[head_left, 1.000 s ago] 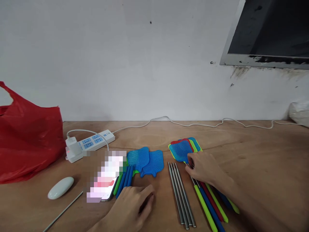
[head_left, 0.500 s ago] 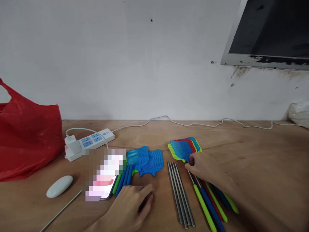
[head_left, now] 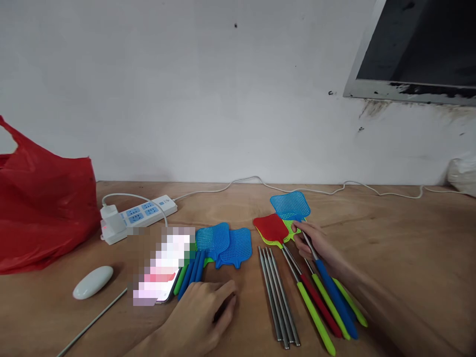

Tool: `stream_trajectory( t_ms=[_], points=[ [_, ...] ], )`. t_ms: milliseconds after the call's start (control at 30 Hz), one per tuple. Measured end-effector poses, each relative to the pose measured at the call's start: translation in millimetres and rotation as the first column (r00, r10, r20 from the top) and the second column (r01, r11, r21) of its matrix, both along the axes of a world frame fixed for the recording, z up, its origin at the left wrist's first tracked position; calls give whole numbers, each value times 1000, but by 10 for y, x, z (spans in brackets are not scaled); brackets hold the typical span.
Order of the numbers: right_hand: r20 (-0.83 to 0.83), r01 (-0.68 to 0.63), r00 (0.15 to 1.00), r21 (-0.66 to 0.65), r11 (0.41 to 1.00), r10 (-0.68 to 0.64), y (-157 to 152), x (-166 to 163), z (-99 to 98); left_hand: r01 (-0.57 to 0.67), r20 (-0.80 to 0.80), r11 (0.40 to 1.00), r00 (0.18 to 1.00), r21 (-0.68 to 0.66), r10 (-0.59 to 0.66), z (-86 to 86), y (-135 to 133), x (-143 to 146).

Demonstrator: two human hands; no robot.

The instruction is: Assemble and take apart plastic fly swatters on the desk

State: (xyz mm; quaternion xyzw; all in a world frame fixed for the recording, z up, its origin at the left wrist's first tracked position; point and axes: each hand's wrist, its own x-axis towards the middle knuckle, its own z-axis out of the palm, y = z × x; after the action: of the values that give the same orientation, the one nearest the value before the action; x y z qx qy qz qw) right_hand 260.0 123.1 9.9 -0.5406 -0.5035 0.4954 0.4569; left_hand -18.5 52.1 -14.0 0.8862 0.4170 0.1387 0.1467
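My right hand point(head_left: 312, 238) is closed around the metal rod of a blue fly swatter point(head_left: 290, 204), just below its mesh head. The blue handle point(head_left: 336, 300) points toward me. Under and beside it lie a red fly swatter point(head_left: 271, 229) and several yellow-green ones, such as the one with this handle point(head_left: 316, 317). My left hand point(head_left: 201, 312) rests on the table, fingers curled together, with nothing visible in it. Close to it are loose blue handles point(head_left: 191, 272) and a green one point(head_left: 181, 279). Loose blue swatter heads point(head_left: 238, 246) lie beyond. Between my hands are several metal rods point(head_left: 277, 297).
A lit phone point(head_left: 163, 267), partly blurred, lies left of the handles. Further left are a white power strip point(head_left: 148, 213) with a plug, a white oval object point(head_left: 92, 282) and a red plastic bag point(head_left: 44, 208). A white cable point(head_left: 256, 177) runs along the wall.
My right hand has shifted slightly right and drawn the blue swatter off the pile, up and right. The red swatter's head now lies uncovered on the left. My left hand stays put.
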Motion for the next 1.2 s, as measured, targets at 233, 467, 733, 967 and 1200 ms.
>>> stream_trajectory(
  t_ms=[233, 467, 733, 967, 1200],
  points=[
    [-512, -95, 857, -54, 994, 55, -123, -191, -32, 11, 205, 996, 979, -91, 8, 125, -24, -12],
    [-590, -177, 793, 15, 984, 152, -296, -380, -60, -46, 241, 990, 967, -132, 77, 104, -29, -15],
    [-693, -196, 714, -64, 978, 98, -419, -488, -75, -85, 186, 987, 976, -133, 109, 37, -17, 20],
    [-624, -2, 781, -9, 1000, -4, -372, -480, -179, -116, 166, 977, 975, -180, 147, 16, -21, -16],
    [-414, -160, 897, 23, 987, 155, -469, -510, -214, -101, 278, 957, 944, -273, 179, 83, -33, 26]
  ],
)
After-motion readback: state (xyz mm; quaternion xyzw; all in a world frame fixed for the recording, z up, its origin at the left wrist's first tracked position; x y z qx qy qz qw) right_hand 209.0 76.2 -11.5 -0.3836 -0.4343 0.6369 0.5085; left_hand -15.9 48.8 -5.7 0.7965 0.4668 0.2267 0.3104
